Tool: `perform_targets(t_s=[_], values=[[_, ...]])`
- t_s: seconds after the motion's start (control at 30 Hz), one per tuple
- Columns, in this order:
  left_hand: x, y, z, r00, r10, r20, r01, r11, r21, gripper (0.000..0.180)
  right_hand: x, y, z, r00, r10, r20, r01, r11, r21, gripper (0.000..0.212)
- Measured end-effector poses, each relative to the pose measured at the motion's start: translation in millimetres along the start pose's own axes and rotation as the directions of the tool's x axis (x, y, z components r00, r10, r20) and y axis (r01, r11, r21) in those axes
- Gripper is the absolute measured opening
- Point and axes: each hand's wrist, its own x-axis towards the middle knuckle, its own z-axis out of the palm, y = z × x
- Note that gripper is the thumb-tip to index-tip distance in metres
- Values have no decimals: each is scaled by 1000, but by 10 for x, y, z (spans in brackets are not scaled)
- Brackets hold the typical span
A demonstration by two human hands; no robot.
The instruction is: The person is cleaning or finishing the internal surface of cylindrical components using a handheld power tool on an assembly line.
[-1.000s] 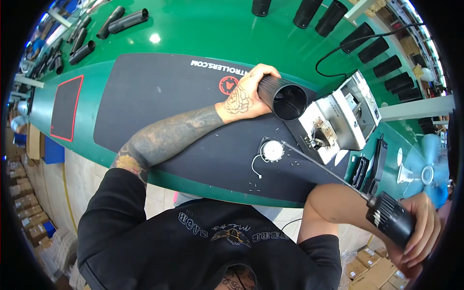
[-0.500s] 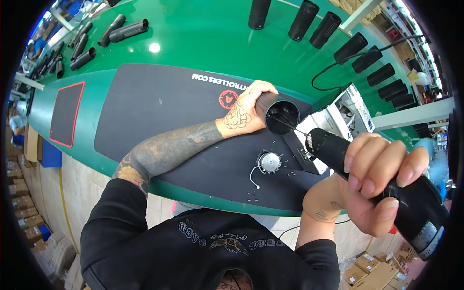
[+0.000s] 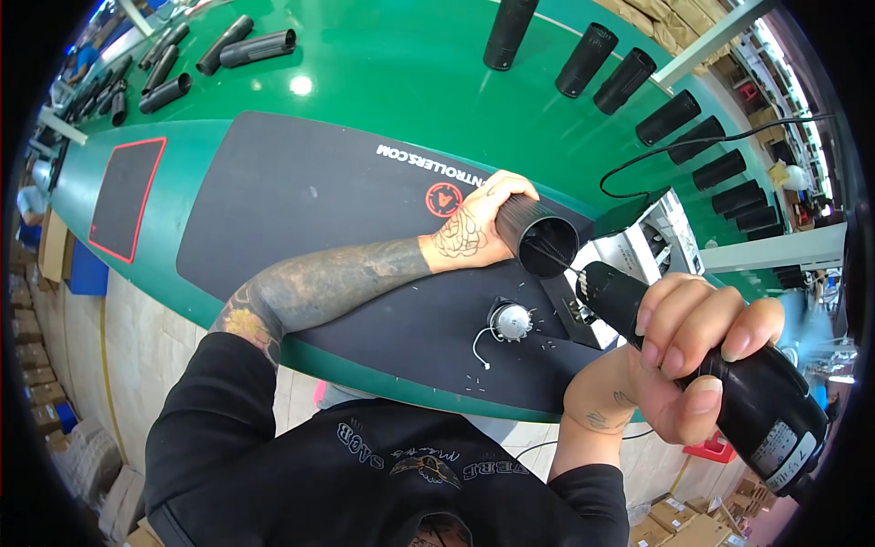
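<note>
Looks like a factory assembly workshop. Has a long glossy green bench (image 3: 383,68), matching black tubes (image 3: 587,60) lined up in a row, a dark work mat (image 3: 310,201) carrying a round wired part (image 3: 511,321), a powered driver (image 3: 611,294), a metal benchtop machine (image 3: 629,253). Also shows cardboard boxes (image 3: 676,512) at floor level, both sides.

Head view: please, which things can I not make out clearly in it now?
All in the head view:
Bit: its tip is hidden inside the dark black tube.
Left hand: its fingertips are hidden behind the tube.
Metal machine: partly covered by the power screwdriver and right hand.
Bluish thing near the right edge: blurred.
White pieces on the mat: too small to identify.
</note>
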Motion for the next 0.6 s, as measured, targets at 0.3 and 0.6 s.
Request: perform_targets(t_s=[0.3,0.6], values=[[101,469,-300,996,74,-46,-72,997,34,54,76,-102,500,993,-83,-82,78,995,-58,27],[121,726,-348,997,-81,-1,81,996,28,64,307,-366,387,988,-81,130,66,991,114,17]])
